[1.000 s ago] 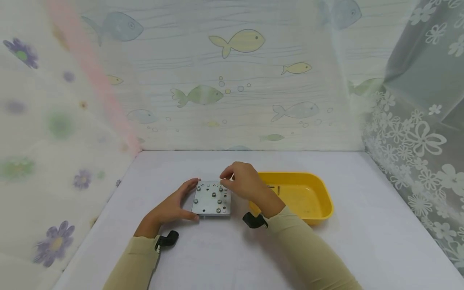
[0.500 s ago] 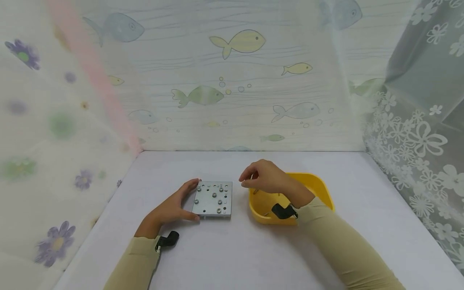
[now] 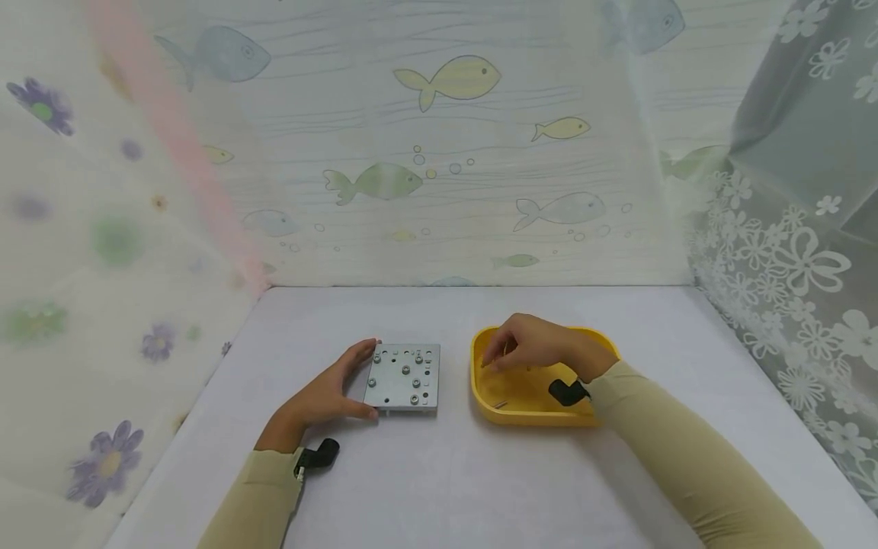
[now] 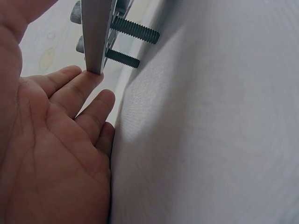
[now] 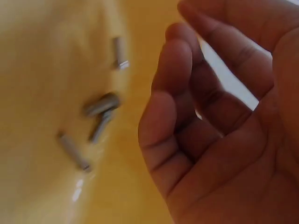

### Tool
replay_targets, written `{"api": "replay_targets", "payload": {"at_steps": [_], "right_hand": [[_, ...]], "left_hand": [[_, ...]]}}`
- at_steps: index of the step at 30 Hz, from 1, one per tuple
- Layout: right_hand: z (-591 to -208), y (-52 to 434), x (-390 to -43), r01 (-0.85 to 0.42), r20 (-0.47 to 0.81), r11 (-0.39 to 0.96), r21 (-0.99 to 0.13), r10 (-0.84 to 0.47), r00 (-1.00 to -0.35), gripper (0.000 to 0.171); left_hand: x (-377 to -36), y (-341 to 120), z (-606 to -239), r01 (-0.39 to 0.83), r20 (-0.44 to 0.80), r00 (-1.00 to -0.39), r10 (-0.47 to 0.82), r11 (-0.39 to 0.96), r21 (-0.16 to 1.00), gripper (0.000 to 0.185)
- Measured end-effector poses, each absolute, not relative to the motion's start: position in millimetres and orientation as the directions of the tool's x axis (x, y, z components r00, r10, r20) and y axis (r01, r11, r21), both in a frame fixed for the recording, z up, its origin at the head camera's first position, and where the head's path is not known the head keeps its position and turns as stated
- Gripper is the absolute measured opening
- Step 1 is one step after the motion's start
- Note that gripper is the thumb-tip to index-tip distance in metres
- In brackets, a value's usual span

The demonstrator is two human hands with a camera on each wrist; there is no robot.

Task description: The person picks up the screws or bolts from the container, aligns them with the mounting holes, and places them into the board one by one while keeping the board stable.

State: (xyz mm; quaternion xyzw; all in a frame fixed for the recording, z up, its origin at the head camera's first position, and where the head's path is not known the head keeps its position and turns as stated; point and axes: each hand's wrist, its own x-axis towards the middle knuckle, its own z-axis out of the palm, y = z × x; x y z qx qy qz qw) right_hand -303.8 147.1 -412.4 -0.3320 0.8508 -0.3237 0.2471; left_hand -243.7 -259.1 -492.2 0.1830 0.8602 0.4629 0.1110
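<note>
My left hand (image 3: 322, 394) grips a square metal plate (image 3: 391, 387) by its edges, thumb at the front and fingers at the back. Several socket-head screws (image 3: 406, 370) stand in its holes; in the left wrist view threaded shanks (image 4: 135, 30) stick out below the plate. Over the left part of a yellow tray (image 3: 514, 418) is my right hand (image 3: 535, 341), fingers loosely bent and pointing down. Its fingers (image 5: 159, 119) appear to hold nothing in the right wrist view, though the index and thumb tips are partly cut off. Several loose screws (image 5: 72, 151), blurred, lie in the tray beside them.
The white tabletop (image 3: 439, 480) spreads around the plate and tray. A fish-patterned curtain (image 3: 439, 229) closes off the back, with a flowered sheet (image 3: 158, 305) on the left and a lace cloth (image 3: 775, 305) on the right.
My right hand has left the plate's back right corner and moved right and down into the yellow tray. My left hand and the plate have stayed where they were.
</note>
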Motion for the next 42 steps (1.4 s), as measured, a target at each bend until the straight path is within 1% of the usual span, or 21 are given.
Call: {"api": "replay_targets", "payload": {"at_steps": [4, 10, 16, 20, 24, 29, 36, 38, 42], "right_hand": [[-422.3, 148.1, -305.9, -0.390, -0.261, 0.584, -0.712, -0.736, -0.625, 0.013], [-433.1, 144.4, -303.4, -0.433, -0.336, 0.635, -0.640, -0.738, -0.585, 0.024], [-439.6, 140.8, -304.2, -0.473, -0.378, 0.653, -0.591, -0.743, -0.552, 0.023], [-440.4, 139.5, -304.0, -0.490, -0.371, 0.651, -0.580, -0.746, -0.553, 0.018], [-442.2, 140.2, -304.0, -0.478, -0.362, 0.640, -0.602, -0.752, -0.550, 0.014], [-446.5, 141.7, -304.0, -0.467, -0.345, 0.631, -0.620, -0.753, -0.560, 0.015], [-447.3, 140.5, -304.0, -0.473, -0.341, 0.611, -0.635, -0.771, -0.539, 0.015], [-446.0, 141.6, -304.4, -0.475, -0.335, 0.615, -0.630, -0.766, -0.548, 0.014], [-442.8, 146.7, -305.3, -0.486, -0.314, 0.645, -0.589, -0.737, -0.598, 0.014]], "left_hand": [[-242.8, -258.6, -490.5, 0.214, -0.020, -0.909, 0.416, 0.508, 0.834, 0.133], [-242.9, -258.8, -490.0, 0.214, -0.021, -0.909, 0.416, 0.510, 0.833, 0.132], [-241.8, -257.8, -488.8, 0.204, -0.029, -0.911, 0.412, 0.510, 0.836, 0.132], [-241.3, -257.5, -488.8, 0.200, -0.031, -0.911, 0.412, 0.505, 0.840, 0.132], [-240.8, -257.5, -489.2, 0.203, -0.027, -0.911, 0.412, 0.504, 0.840, 0.132], [-240.3, -258.1, -489.7, 0.204, -0.027, -0.911, 0.411, 0.508, 0.837, 0.132], [-239.9, -257.9, -490.1, 0.203, -0.026, -0.913, 0.407, 0.508, 0.837, 0.132], [-239.6, -257.5, -489.5, 0.207, -0.023, -0.911, 0.411, 0.506, 0.838, 0.132], [-239.4, -256.2, -487.8, 0.220, -0.013, -0.908, 0.418, 0.503, 0.836, 0.131]]}}
